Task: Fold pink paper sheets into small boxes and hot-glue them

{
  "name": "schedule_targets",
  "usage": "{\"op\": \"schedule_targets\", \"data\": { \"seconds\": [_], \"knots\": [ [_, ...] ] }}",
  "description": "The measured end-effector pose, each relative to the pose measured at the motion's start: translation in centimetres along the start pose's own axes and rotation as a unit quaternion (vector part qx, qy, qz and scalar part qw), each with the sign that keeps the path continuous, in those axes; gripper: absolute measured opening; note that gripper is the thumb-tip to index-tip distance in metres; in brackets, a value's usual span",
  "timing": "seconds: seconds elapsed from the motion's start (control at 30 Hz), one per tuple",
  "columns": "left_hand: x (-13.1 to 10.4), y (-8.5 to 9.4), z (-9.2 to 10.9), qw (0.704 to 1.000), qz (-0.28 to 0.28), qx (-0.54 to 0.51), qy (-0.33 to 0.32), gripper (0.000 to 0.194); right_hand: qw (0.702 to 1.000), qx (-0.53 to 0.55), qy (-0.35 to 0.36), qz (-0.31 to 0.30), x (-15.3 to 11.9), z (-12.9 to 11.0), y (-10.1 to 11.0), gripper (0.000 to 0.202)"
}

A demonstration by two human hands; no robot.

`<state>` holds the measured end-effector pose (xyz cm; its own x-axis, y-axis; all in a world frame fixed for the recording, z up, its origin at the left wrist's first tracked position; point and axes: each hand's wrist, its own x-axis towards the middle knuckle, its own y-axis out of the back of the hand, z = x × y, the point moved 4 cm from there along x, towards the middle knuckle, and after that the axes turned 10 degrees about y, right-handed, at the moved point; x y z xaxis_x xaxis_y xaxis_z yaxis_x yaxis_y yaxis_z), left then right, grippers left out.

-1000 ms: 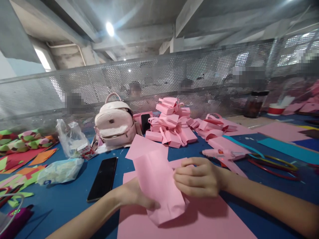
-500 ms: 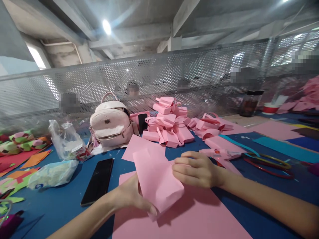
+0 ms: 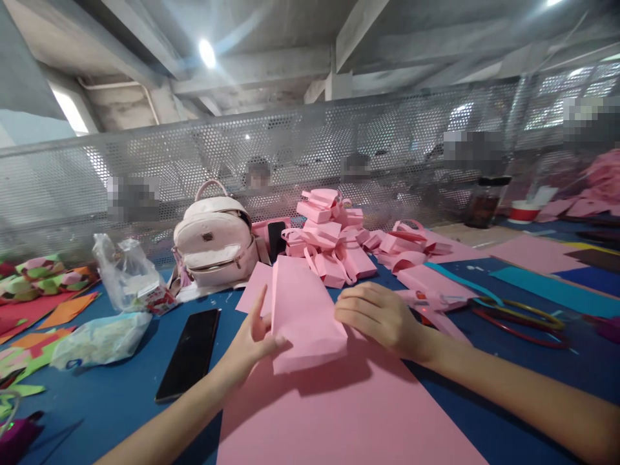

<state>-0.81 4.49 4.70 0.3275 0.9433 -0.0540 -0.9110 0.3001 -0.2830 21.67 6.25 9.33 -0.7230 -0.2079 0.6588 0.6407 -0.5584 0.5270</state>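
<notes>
L grip (image 3: 267, 330) wide, on pnk ppr (image 3: 306, 310)

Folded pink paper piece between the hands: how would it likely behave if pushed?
The folded pink paper piece is probably light, since it looks thin-walled. Its creases should give some stiffness, but its broad faces would likely buckle if the right hand pressed hard.

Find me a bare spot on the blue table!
Bare blue table lies between the black phone and shiny purple object, and between the right forearm and thin red ring. Farther back it's crowded: pale backpack, heaped pink paper bags.
</notes>
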Motion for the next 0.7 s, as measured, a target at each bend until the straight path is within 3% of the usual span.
{"op": "schedule_targets", "data": {
  "seconds": [0.1, 0.17, 0.27, 0.37, 0.53, 0.7],
  "knots": [
    [0.0, 0.4, -0.2, 0.999, 0.023, 0.029, -0.005, 0.123, 1.000, -0.007, -0.025, -0.007, -0.6, 0.1, -0.5, 0.025],
    [0.3, 0.7, -0.6, 0.999, 0.008, 0.047, -0.003, 0.126, 0.999, -0.005, -0.035, -0.006, -0.9, 0.2, -0.9, 0.023],
    [0.8, 1.0, -1.4, 0.998, -0.012, 0.064, 0.001, 0.125, 0.999, 0.010, -0.038, -0.008, -1.1, 0.0, -1.3, 0.021],
    [0.9, 1.2, -1.5, 0.995, 0.006, 0.096, 0.000, 0.122, 0.999, 0.025, -0.038, -0.010, -1.2, -0.1, -1.6, 0.019],
    [0.3, 1.0, -0.5, 0.979, -0.001, 0.196, -0.048, 0.108, 0.997, 0.053, -0.053, -0.015, -1.2, -0.1, -1.5, 0.019],
    [-0.1, 1.4, 0.0, 0.927, 0.031, 0.345, -0.144, 0.077, 0.993, 0.084, -0.077, -0.021, -1.0, -0.3, -1.3, 0.017]
  ]
}}
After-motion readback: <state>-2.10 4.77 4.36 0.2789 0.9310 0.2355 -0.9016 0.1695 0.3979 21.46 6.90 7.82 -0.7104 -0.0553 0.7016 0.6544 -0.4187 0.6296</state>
